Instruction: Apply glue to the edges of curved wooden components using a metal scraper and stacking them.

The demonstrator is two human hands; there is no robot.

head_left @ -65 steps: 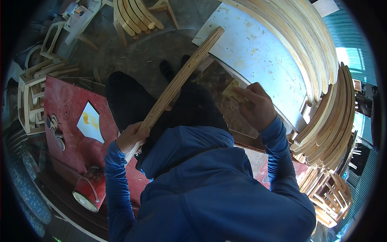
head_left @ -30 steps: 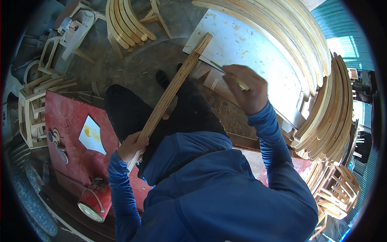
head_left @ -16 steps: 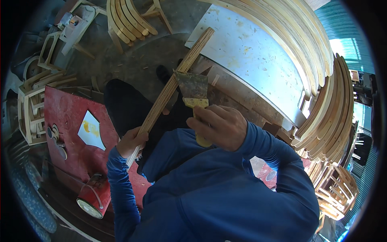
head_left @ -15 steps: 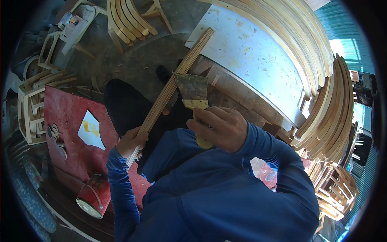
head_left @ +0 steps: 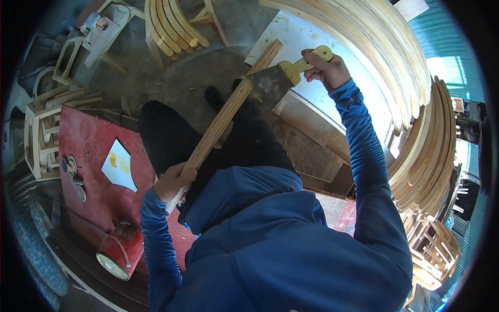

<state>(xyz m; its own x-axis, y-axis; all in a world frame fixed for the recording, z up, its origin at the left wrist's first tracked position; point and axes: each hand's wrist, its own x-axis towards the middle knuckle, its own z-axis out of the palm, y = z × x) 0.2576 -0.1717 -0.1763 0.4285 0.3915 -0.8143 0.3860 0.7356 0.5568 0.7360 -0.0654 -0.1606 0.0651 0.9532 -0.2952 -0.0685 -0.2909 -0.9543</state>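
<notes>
The right hand (head_left: 326, 68), in the upper middle of the frame, has its fingers curled tight around the yellow handle (head_left: 304, 63) of a scraper (head_left: 270, 88), whose broad dark blade slants down and left from the handle and meets the upper part of a long wooden strip (head_left: 226, 117). The left hand (head_left: 174, 182), left of centre, closes its fingers around the lower end of that strip, which runs diagonally from this hand up toward the top centre of the frame, its layered edge showing. Both arms wear blue sleeves, and the blue hooded top fills the lower middle of the picture. Beneath the strip lie dark trousers and a dark shoe on a dusty floor. To the left sits a red metal surface (head_left: 91, 156) with a pale patch, and a red can (head_left: 120, 252) stands near its lower edge. A white board (head_left: 332, 93) lies behind the right hand. Stacks of curved wooden pieces (head_left: 416, 130) arc along the right rim, and more curved pieces (head_left: 169, 26) rest at the upper left.
</notes>
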